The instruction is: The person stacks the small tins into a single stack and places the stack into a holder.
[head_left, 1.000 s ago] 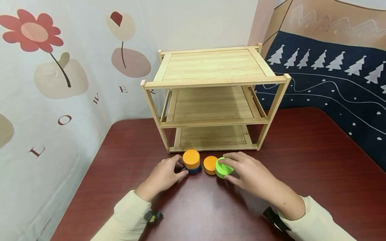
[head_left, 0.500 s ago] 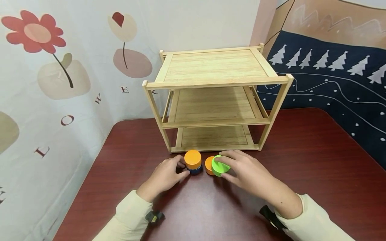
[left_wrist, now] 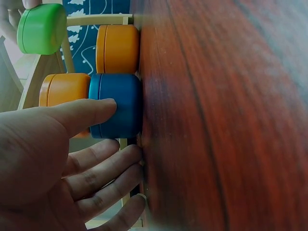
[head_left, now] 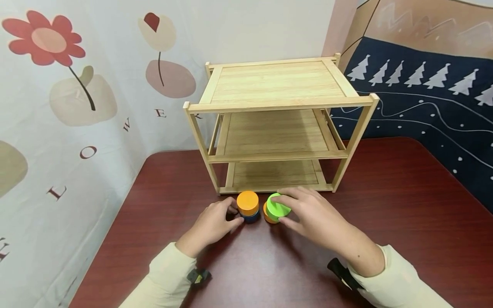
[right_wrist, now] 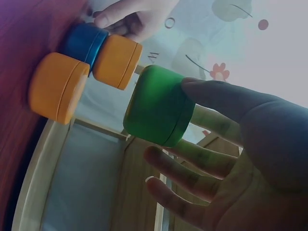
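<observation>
Green container [left_wrist: 42, 30], in the left wrist view, held up off the tabletop [left_wrist: 207, 120], higher than the lone orange container [left_wrist: 119, 49] and apart from it; to the left of that, a blue container [left_wrist: 126, 120] standing on the tabletop under a stacked orange container [left_wrist: 65, 86], and the left hand [left_wrist: 41, 163] beside the pair, thumb against the blue side, other fingers loose and spread, not closed round anything. Risk here: a nudge from that thumb, enough to topple the upper container off the blue one. In the right wrist view, the right hand [right_wrist: 245, 163] pinching the green container near its seamed upper end, thumb opposite fingers; smooth walls and a hold so close to one end, hence a possible slip or tilt, and, if lowered off-centre, a possible slide off the lone orange container. In the head view, just near of the wooden rack [head_left: 277, 83], the green container overlapping most of the lone orange one; a second ago, farther right and beside it, with much more orange showing. Left hand and stacked pair in about the same spot.
</observation>
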